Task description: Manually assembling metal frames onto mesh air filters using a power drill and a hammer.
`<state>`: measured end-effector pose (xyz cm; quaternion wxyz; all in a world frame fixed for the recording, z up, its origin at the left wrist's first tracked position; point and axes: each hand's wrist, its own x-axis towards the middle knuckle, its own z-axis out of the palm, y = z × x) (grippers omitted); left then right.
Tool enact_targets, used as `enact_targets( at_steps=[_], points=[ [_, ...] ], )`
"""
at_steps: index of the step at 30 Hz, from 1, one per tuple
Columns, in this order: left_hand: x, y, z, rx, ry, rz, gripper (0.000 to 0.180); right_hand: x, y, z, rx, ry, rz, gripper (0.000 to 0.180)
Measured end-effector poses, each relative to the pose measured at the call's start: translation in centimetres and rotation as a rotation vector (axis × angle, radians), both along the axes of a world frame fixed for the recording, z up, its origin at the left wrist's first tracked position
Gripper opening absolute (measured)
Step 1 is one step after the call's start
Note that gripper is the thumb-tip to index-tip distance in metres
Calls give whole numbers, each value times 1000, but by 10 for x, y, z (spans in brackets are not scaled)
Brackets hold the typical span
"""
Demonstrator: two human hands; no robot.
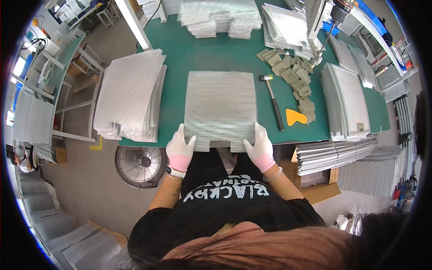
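A silvery metal mesh sheet (pixel 220 105) lies in front of me on the green table, with a rectangular notch cut in its near edge. That notched edge reaches to the table's front edge. My left hand (pixel 181 146), in a white glove with a pink cuff, holds the sheet's near left corner. At the near right corner, my right hand (pixel 259 146), gloved the same way, grips it with the thumb on the side toward the notch. Fingers of both hands run along the sheet's side edges. To the right lie a hammer (pixel 272 102) and a yellow scraper (pixel 296 117).
Mesh sheets are stacked at the left (pixel 130 90) and at the far side (pixel 220 15). Grey-green plastic pieces (pixel 292 74) are strewn right of the hammer. A stack of framed panels (pixel 346 101) stands at the right edge. Under the table are a floor fan (pixel 140 165) and an open carton (pixel 321 191).
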<state>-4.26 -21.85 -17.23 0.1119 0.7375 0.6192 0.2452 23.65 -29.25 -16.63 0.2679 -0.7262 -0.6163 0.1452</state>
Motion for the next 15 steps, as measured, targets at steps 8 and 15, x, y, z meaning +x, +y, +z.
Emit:
enact_targets(
  at_steps=[8, 15],
  points=[
    [7, 14, 27, -269, 22, 71, 66, 4, 4, 30, -176, -123, -36, 69],
    [-17, 55, 12, -21, 280, -494, 57, 98, 76, 49, 128, -109, 324, 27]
  ],
)
